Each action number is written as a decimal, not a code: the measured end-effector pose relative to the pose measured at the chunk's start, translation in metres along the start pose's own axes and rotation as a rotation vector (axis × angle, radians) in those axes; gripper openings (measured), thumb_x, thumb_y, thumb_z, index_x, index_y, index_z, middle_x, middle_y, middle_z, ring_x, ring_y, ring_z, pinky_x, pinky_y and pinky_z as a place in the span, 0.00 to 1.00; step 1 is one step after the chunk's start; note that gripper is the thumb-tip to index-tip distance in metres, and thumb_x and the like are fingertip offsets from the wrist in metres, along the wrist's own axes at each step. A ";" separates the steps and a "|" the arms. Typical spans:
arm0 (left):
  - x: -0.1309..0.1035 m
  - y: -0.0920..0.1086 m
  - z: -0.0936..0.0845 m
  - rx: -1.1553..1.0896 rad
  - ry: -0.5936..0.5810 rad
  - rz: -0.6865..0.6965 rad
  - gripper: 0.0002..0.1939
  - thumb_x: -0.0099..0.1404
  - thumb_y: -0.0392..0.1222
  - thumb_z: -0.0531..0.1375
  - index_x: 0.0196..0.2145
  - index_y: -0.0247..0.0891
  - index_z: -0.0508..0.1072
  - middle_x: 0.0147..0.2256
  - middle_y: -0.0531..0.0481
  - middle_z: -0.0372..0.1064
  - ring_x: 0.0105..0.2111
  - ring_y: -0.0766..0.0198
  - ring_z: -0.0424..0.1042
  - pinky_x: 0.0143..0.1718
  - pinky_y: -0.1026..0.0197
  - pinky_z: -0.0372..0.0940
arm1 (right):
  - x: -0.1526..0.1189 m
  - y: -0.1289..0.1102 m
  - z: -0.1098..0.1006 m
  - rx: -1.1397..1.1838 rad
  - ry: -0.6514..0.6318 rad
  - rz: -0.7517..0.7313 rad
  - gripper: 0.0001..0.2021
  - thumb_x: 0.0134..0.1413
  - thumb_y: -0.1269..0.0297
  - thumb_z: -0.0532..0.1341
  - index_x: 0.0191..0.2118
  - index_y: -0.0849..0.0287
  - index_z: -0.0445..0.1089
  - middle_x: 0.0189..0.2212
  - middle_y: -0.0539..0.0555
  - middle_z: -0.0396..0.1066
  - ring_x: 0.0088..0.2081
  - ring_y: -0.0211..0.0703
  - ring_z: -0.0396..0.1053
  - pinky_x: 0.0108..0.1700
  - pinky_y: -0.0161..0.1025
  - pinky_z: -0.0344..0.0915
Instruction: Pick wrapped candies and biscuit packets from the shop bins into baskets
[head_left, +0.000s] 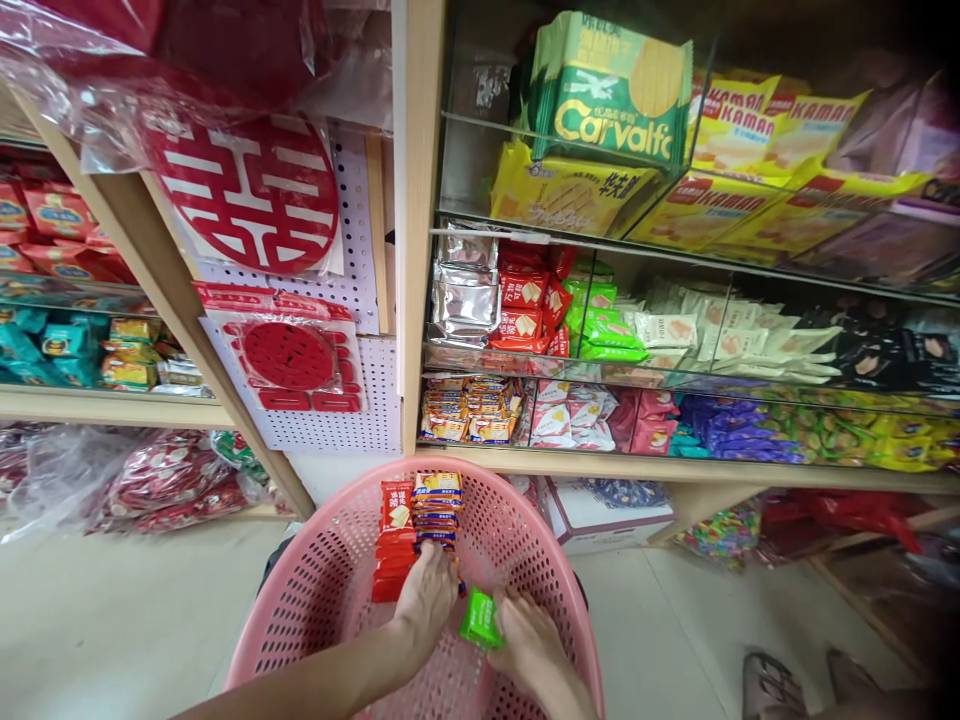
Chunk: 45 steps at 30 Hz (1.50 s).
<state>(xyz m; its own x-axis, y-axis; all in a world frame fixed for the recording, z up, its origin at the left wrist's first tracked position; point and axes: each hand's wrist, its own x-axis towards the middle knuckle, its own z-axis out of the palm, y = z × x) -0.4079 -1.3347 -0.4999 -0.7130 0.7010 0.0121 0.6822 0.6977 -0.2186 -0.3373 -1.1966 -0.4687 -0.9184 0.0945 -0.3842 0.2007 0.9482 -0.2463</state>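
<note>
Inside the pink plastic basket (525, 530), two neat rows of small wrapped snacks lie side by side. The red packets (395, 545) make up the left row, and the orange-and-blue packets (438, 505) the right one. My left hand (429, 592) rests on the near end of the orange-and-blue row with its fingers closed against the wrappers, hiding part of them. Just right of it, my right hand (529, 632) pinches a shiny green snack packet (480, 620) by its right side, over the basket's inside.
Ahead, glass-divided shelves (510, 458) hold many wrapped snacks, including green packets (607, 325) and red packets (521, 310). Red paper decorations (292, 345) hang on a pegboard. Below the shelf sits a white box (607, 520). A person's sandalled foot (772, 685) shows at lower right.
</note>
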 end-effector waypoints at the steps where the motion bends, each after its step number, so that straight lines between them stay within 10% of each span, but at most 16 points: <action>1: 0.001 0.000 -0.005 -0.007 -0.028 0.003 0.21 0.56 0.30 0.50 0.47 0.37 0.68 0.46 0.40 0.67 0.50 0.53 0.60 0.52 0.46 0.46 | -0.001 -0.002 -0.003 -0.007 -0.017 -0.003 0.28 0.37 0.71 0.57 0.51 0.62 0.60 0.48 0.60 0.65 0.51 0.53 0.59 0.49 0.44 0.57; 9: 0.011 -0.010 -0.088 -0.060 -0.175 0.039 0.20 0.58 0.33 0.49 0.49 0.30 0.66 0.44 0.36 0.67 0.48 0.49 0.60 0.50 0.47 0.46 | -0.007 -0.007 -0.011 0.024 -0.093 -0.047 0.26 0.33 0.71 0.58 0.47 0.58 0.64 0.44 0.59 0.68 0.46 0.52 0.64 0.46 0.43 0.60; 15: 0.035 -0.078 -0.148 -0.154 0.001 0.049 0.16 0.56 0.37 0.53 0.44 0.34 0.65 0.39 0.42 0.66 0.42 0.55 0.62 0.45 0.52 0.52 | -0.004 -0.003 -0.004 0.059 -0.109 -0.057 0.28 0.33 0.71 0.58 0.49 0.62 0.62 0.46 0.59 0.66 0.47 0.53 0.63 0.48 0.44 0.59; 21: 0.054 -0.128 -0.134 -0.160 -0.024 0.072 0.15 0.54 0.43 0.58 0.40 0.36 0.66 0.37 0.43 0.66 0.41 0.55 0.62 0.41 0.55 0.53 | -0.002 -0.004 -0.002 0.067 -0.103 -0.064 0.30 0.34 0.70 0.58 0.51 0.63 0.60 0.48 0.59 0.65 0.49 0.53 0.61 0.50 0.43 0.57; 45: 0.024 -0.117 -0.119 -0.334 0.262 -0.035 0.20 0.61 0.39 0.48 0.51 0.38 0.56 0.49 0.44 0.58 0.48 0.58 0.57 0.48 0.53 0.53 | 0.027 -0.032 -0.018 -0.095 -0.071 -0.223 0.31 0.34 0.73 0.61 0.51 0.60 0.59 0.50 0.60 0.63 0.53 0.54 0.56 0.52 0.47 0.55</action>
<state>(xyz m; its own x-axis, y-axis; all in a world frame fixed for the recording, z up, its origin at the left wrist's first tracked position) -0.4853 -1.3816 -0.3577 -0.7011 0.6597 0.2705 0.7038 0.7013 0.1137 -0.3745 -1.2190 -0.4551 -0.9094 -0.1383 -0.3923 -0.0400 0.9678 -0.2486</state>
